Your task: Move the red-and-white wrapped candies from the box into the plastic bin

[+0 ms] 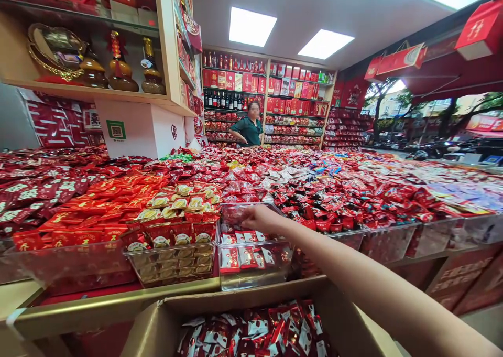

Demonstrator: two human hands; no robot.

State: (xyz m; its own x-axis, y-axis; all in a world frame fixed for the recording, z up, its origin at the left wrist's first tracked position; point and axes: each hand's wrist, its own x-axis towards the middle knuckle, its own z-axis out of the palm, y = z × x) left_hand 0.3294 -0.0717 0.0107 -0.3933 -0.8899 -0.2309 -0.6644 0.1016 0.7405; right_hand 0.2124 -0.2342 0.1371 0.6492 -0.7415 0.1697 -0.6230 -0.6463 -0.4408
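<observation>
My right hand (264, 219) reaches in from the right over a clear plastic bin (255, 281). Its fingers are curled together and point left; whatever they may hold is hidden. Inside the bin, red and white wrapped sweets (247, 257) stand in neat rows below the hand. In front of the bin is an open cardboard box (184, 300), with many loose red and white wrapped sweets (257, 328) in it. My left hand is out of view.
Left of the bin stands another clear bin of cream and red packets (183, 239), then orange-red packets (86, 231). Heaps of sweets (346, 194) fill the bins to the right. Wooden shelving (168, 42) overhangs at left. A person (249, 126) stands at the back.
</observation>
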